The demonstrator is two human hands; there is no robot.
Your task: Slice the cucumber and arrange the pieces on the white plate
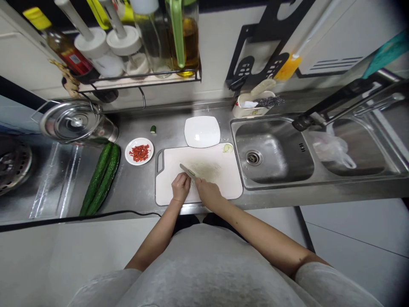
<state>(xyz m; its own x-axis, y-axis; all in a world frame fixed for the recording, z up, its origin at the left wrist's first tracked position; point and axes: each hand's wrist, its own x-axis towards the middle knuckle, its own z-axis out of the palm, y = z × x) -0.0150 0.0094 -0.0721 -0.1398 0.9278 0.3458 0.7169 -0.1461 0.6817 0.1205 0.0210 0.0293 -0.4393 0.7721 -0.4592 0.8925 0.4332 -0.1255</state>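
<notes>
A white cutting board (223,183) lies on the steel counter in front of me, with a smear of green residue (207,170) in its middle. My right hand (207,192) is closed on the handle of a knife (187,171), whose blade points up and to the left over the board. My left hand (180,187) is curled right below the blade and touches it; whatever is in its fingers is hidden. A few cucumber slices (228,148) lie at the board's far right corner.
An empty white square plate (202,131) sits behind the board. To the left are a small dish of red bits (139,152), a cucumber end (153,129), two whole cucumbers (102,177) and a lidded pot (73,123). A double sink (271,170) is to the right. A black cable (96,216) runs along the front edge.
</notes>
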